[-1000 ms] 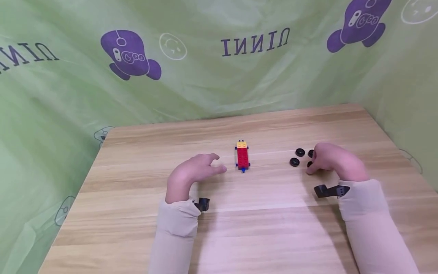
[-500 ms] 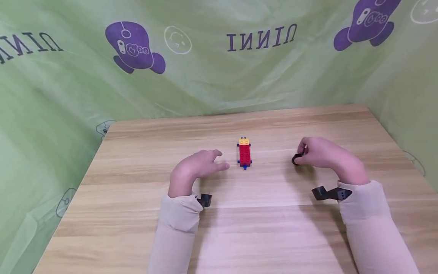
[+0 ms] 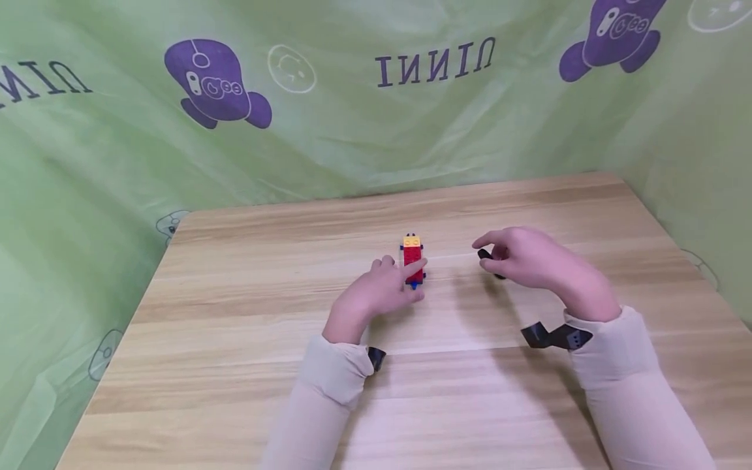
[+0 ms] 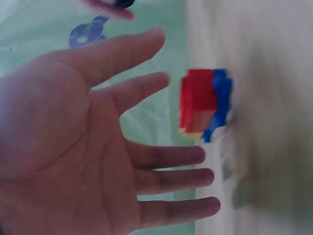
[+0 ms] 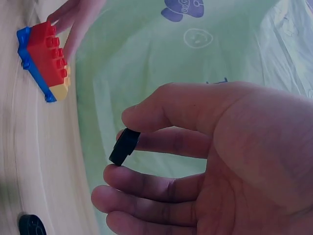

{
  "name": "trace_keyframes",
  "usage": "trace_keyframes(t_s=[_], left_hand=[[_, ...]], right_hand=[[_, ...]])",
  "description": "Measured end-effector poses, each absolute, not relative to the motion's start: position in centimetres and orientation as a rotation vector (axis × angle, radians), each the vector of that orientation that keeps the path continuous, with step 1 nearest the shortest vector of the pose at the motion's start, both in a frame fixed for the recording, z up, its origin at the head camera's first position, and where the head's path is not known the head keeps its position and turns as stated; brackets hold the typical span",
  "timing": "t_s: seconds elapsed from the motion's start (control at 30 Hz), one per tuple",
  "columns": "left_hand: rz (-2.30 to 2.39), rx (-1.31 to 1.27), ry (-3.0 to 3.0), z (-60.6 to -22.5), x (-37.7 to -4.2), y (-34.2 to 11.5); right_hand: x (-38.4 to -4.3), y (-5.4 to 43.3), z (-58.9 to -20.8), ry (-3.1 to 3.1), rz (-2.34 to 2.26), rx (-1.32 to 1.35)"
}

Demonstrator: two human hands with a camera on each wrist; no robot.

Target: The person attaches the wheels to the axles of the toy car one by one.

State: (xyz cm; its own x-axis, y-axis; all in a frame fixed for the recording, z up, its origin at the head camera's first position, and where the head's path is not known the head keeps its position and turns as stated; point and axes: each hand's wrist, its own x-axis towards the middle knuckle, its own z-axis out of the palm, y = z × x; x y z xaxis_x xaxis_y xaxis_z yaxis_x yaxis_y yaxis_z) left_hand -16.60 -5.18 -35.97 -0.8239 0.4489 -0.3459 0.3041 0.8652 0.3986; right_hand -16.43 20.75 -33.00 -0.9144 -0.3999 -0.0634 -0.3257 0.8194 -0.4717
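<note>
A small toy brick car [image 3: 412,252], with red and yellow studded bricks on a blue base, stands on the table. My left hand [image 3: 378,288] reaches over its near end, fingers spread. In the left wrist view that hand [image 4: 98,142] looks apart from the red brick [image 4: 200,93]. To the right, my right hand [image 3: 525,258] is raised above the table. It pinches a small black toy wheel [image 5: 124,146] between thumb and fingertips. A second black wheel [image 5: 32,226] lies on the table below; other wheels are hidden by the hand in the head view.
The wooden table [image 3: 235,391] reaches back to a green printed curtain [image 3: 352,143], which also hangs along the left and right sides. A black camera mount [image 3: 555,336] juts from the right cuff, another [image 3: 376,358] from the left.
My right hand has picked up a black wheel from the group and moved left with it. My left hand has moved right, over the car.
</note>
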Motion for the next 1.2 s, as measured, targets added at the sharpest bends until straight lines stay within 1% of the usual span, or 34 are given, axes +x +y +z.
trace_keyframes(t_s=[0.27,0.47,0.67,0.87,1.03,1.2], left_hand=[[0.339,0.576,2.695,-37.2,-16.2,-4.4],[0.455,0.616,2.723,-36.8,-16.6,-4.7],[0.803,0.676,2.689,-36.0,-16.8,-5.0],[1.177,0.693,2.564,-35.6,-16.9,-4.8],[1.498,0.628,2.389,-35.4,-16.9,-4.5],[1.749,0.539,2.173,-35.0,-16.9,-4.3]], right_hand=[[-16.2,20.0,-32.5,2.859,-0.703,-0.606],[-16.0,19.8,-32.1,2.875,-0.746,-0.594],[-15.9,19.7,-31.9,2.919,-0.868,-0.617],[-15.6,19.6,-32.1,2.978,-1.098,-0.653],[-15.3,19.3,-32.2,3.106,-1.256,-0.721],[-15.3,19.1,-32.4,3.185,-1.303,-0.831]])
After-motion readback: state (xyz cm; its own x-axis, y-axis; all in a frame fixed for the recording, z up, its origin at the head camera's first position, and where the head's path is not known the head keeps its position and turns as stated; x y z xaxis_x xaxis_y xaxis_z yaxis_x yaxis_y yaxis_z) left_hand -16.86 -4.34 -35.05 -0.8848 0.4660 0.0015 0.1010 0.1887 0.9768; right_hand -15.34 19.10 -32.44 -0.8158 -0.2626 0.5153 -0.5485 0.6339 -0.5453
